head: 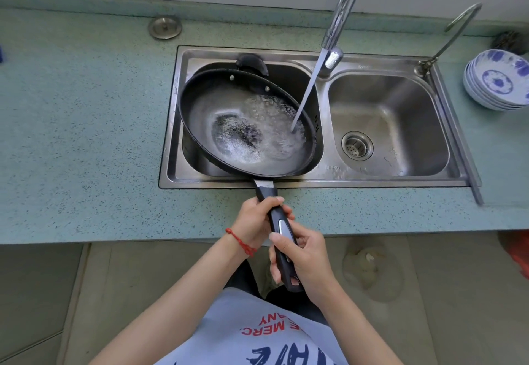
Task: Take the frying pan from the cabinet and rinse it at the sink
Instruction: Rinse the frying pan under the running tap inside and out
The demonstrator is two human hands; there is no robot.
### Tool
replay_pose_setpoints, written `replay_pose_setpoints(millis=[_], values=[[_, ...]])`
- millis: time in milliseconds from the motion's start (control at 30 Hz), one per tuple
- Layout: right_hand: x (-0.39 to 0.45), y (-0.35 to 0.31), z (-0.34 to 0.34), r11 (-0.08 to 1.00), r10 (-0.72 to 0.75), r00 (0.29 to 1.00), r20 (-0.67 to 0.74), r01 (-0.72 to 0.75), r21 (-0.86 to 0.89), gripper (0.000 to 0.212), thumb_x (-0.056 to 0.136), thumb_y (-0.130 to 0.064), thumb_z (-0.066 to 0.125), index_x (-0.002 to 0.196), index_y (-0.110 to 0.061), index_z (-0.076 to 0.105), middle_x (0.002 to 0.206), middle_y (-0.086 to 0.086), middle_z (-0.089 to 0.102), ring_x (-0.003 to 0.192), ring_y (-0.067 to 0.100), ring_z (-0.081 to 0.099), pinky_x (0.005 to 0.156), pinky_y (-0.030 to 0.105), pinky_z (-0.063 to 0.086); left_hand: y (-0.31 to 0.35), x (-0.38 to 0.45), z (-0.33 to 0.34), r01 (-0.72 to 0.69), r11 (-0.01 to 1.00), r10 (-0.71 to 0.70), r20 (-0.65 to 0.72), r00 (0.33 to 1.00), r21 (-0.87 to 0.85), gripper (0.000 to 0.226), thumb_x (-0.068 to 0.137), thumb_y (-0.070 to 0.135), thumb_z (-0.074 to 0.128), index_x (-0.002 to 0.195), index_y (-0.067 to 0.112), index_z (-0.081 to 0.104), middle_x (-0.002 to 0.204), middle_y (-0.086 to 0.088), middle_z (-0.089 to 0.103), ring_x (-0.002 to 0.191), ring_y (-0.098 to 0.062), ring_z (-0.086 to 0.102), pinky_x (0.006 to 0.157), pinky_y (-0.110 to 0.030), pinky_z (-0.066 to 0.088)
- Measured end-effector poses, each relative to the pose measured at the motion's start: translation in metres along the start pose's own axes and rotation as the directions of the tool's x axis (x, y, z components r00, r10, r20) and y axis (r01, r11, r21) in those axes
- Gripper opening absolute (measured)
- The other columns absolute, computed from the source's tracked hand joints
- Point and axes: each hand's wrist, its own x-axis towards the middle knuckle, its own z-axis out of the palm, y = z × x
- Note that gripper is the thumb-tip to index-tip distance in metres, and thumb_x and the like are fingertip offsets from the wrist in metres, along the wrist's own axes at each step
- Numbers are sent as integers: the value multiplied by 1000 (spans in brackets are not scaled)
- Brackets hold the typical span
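the pan [246, 124] hung over the left basin of the sink [323, 180], tilted, its long handle [282, 233] reaching back across the near rim toward the person. water [307, 90] from the tap [342, 12] struck the right inner side and pooled foaming across the bottom. the left hand [253, 223] was wrapped round the handle near the pan, and the right hand [305, 258] clenched the handle's near end.

it looked like stiff metal with a dark coating, rigid enough not to flex, and probably heavy, more so with water gathering in it. that weight sat far from the hands, so a two-handed hold on the handle seemed wise. the wet coating would likely be slippery, while the handle appeared dry. the small helper grip [252, 62] on the far rim offered a second hold.

a stack of bowls [499, 81] stood on the counter at far right.
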Motion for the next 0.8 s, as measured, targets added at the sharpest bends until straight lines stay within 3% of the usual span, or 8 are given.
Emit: replay_pose_setpoints(millis=[167,500,667,800], values=[[-1,2,-3,1000,16,1000,-1,-16,18,15,80,-12,60,74,-1,51,51,13,55,29,22,47,35,19,37,-4,5,5,104,975,-98,39,994,-198,27,90,6,45,63,8,46,46,1,54,42,-11,55,47,-20,49],[12,-7,-8,991,124,991,42,-123,-46,8,84,-9,57,85,-1,53,51,6,58,30,19,50,37,21,42,-6,14,6,-156,982,157,0,988,-102,29,90,-2,38,63,7,43,44,3,50,44,-11,54,47,-23,47],[21,-10,-9,942,233,971,-55,-240,-236,7,86,-3,50,80,-6,52,50,7,56,34,19,52,38,22,43,-10,18,4,-232,973,232,-42,972,12,34,87,-5,39,55,6,45,43,1,51,42,-12,54,45,-23,47],[23,-4,-1,907,178,972,-154,-222,-357,13,85,-9,52,72,-9,48,48,8,45,27,12,43,35,19,33,-12,19,0,-252,961,262,-92,961,111,45,84,-8,39,44,12,49,40,1,52,42,-13,54,47,-24,47]])
